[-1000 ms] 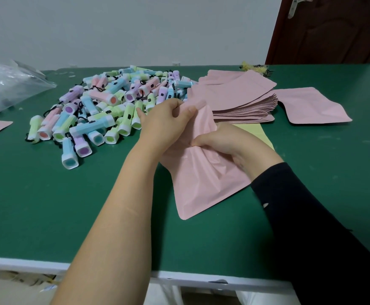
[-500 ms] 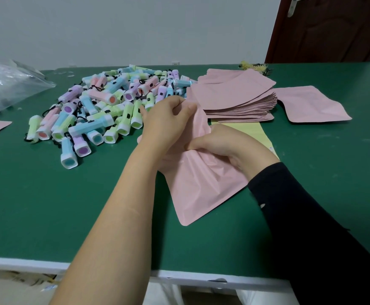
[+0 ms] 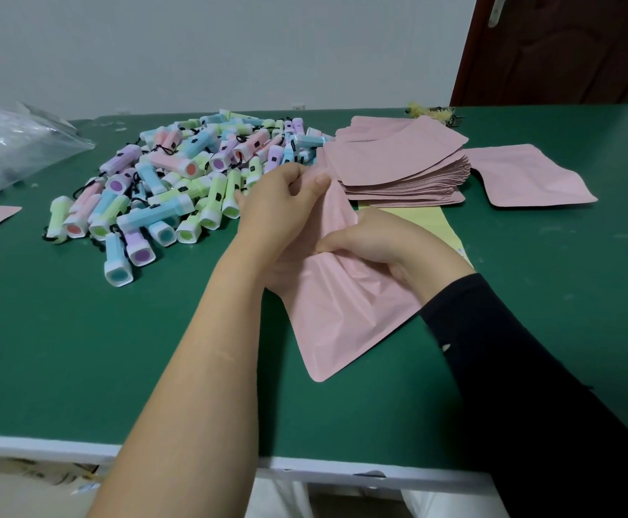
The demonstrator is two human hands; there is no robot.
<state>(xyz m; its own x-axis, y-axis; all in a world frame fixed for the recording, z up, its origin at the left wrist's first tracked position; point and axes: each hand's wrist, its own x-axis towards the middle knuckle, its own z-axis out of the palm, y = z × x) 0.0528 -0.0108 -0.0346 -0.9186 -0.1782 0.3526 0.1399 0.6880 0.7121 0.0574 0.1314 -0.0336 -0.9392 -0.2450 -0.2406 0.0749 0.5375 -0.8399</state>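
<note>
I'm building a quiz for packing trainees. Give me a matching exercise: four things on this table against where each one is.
1 pink pouch
2 pouch stack
3 torch pile
4 clear bag

A far left edge
B gripped by left hand and right hand
C right of the torch pile, behind both hands
D centre-left, next to the left hand

Pairs: 1-B, 2-C, 3-D, 4-A

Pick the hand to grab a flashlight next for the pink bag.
Left, probably. The left hand pinches the pink bag right beside the flashlights; the right hand grips the bag on the side away from them.
</note>
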